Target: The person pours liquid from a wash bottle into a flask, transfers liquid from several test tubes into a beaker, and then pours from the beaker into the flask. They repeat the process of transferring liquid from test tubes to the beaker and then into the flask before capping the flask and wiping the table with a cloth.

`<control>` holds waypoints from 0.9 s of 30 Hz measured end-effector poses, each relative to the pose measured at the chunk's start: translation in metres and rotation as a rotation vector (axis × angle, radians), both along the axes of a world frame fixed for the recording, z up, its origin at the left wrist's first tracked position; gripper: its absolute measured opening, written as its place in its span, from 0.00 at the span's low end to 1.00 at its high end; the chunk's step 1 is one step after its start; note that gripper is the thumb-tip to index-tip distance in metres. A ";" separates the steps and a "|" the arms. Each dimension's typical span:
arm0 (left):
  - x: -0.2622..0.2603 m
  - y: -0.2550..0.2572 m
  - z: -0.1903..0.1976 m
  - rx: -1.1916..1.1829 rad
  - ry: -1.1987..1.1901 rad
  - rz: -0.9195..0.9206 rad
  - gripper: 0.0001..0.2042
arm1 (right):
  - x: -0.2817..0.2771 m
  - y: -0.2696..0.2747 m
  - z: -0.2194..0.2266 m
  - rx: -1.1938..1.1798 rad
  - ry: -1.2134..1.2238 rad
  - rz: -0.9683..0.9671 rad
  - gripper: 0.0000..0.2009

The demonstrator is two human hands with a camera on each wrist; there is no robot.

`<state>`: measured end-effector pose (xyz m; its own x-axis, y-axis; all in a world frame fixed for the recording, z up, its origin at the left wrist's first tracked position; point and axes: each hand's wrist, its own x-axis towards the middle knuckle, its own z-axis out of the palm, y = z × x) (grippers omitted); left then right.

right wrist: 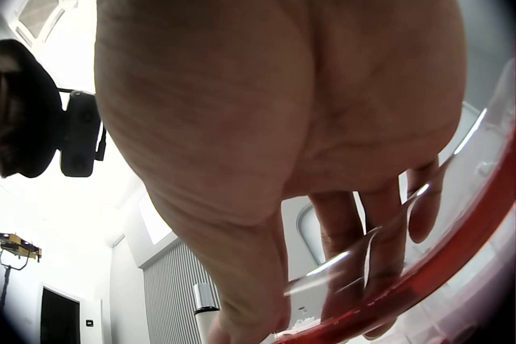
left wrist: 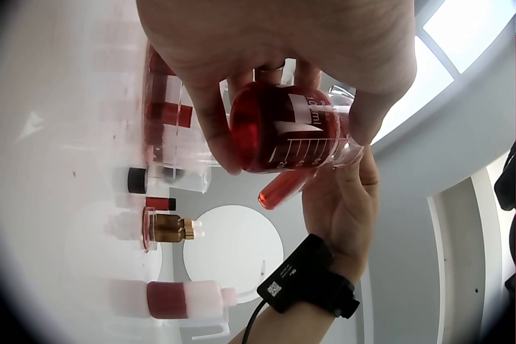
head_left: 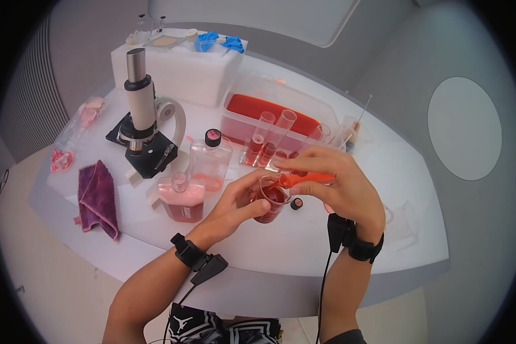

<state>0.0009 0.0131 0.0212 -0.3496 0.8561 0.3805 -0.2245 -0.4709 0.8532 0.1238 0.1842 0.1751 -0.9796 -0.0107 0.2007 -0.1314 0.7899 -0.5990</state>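
My left hand [head_left: 235,203] grips a small glass beaker [head_left: 273,196] of dark red liquid, fingers on one side and thumb on the other. White graduation marks show on the beaker in the left wrist view. Above it, my right hand [head_left: 347,183] holds a test tube [head_left: 311,179] with red liquid along its length. The tube lies tilted, its mouth end right at the beaker's rim. Close up in the right wrist view, the clear tube wall and the red liquid [right wrist: 419,287] cross in front of the fingers.
Behind the hands stand a rack with two test tubes [head_left: 268,143] and a plastic tub [head_left: 272,112] of red liquid. Leftward are two flat bottles [head_left: 180,200], a microscope [head_left: 140,120] and a purple cloth [head_left: 97,200]. A small black cap [head_left: 296,203] lies near the beaker.
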 end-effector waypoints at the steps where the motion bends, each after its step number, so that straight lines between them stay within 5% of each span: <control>1: 0.000 0.000 0.000 0.001 0.000 0.000 0.30 | 0.000 0.000 0.001 0.001 0.000 0.000 0.26; 13: 0.002 -0.001 0.003 -0.007 -0.019 0.021 0.29 | -0.002 -0.001 0.000 -0.046 -0.028 -0.052 0.22; 16: 0.002 -0.001 0.003 -0.007 0.004 0.023 0.29 | -0.003 0.004 -0.006 0.009 0.163 -0.008 0.19; 22: 0.001 0.000 0.002 -0.002 0.025 0.045 0.28 | 0.001 0.004 -0.001 -0.114 0.268 -0.216 0.17; 27: -0.001 -0.002 0.005 -0.042 0.042 0.065 0.31 | -0.005 0.013 -0.001 0.105 0.452 -0.275 0.16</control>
